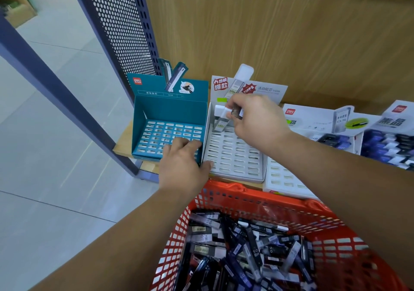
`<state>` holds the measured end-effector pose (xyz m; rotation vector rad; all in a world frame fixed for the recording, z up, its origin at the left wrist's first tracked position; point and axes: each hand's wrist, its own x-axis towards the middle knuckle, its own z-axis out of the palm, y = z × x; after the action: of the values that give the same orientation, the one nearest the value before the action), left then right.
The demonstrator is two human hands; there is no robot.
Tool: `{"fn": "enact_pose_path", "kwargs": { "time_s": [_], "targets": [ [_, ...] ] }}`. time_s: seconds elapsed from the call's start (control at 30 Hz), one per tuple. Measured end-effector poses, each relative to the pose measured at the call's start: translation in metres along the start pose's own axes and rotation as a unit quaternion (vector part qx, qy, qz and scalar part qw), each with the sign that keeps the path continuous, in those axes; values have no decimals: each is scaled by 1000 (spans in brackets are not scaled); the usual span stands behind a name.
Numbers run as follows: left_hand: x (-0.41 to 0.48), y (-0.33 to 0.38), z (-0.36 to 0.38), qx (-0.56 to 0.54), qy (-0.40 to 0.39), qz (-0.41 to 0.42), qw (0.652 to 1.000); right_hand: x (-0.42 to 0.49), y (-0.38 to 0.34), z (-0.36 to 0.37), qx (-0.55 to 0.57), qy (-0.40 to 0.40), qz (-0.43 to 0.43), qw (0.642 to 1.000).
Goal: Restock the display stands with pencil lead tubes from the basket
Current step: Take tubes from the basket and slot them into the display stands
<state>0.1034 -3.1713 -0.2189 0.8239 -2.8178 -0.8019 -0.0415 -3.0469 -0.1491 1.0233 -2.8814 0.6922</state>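
Our right hand (255, 122) pinches a dark tube (236, 113) over the back left corner of the white stand (235, 161), beside a white-capped tube (220, 117) standing there. Our left hand (182, 165) rests on the front right corner of the teal stand (170, 111); whether it grips, we cannot tell. More tubes (246, 241) lie in the red basket (237, 189) below.

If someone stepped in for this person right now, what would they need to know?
Left hand: rests on the front of the teal stand, thumb at the white stand.
Right hand: pinches a dark lead tube over the white stand's back row.
Done: one white-capped tube stands in the white stand's back left corner.
Left: nearly all slots in both stands look empty; the red basket below is full of tubes.
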Motion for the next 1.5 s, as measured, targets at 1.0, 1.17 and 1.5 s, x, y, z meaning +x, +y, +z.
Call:
{"fn": "enact_pose_path", "kwargs": {
  "time_s": [1.0,1.17,1.5],
  "targets": [
    [-16,65,-42,-557,-133,-114,811,-43,-6,-35,633,-135,220,730],
    [-15,60,-50,-509,-84,-115,849,-45,9,-41,583,-94,272,760],
    [-9,59,-79,-373,-50,-39,926,-39,27,-48,477,-132,235,836]
  ]
}}
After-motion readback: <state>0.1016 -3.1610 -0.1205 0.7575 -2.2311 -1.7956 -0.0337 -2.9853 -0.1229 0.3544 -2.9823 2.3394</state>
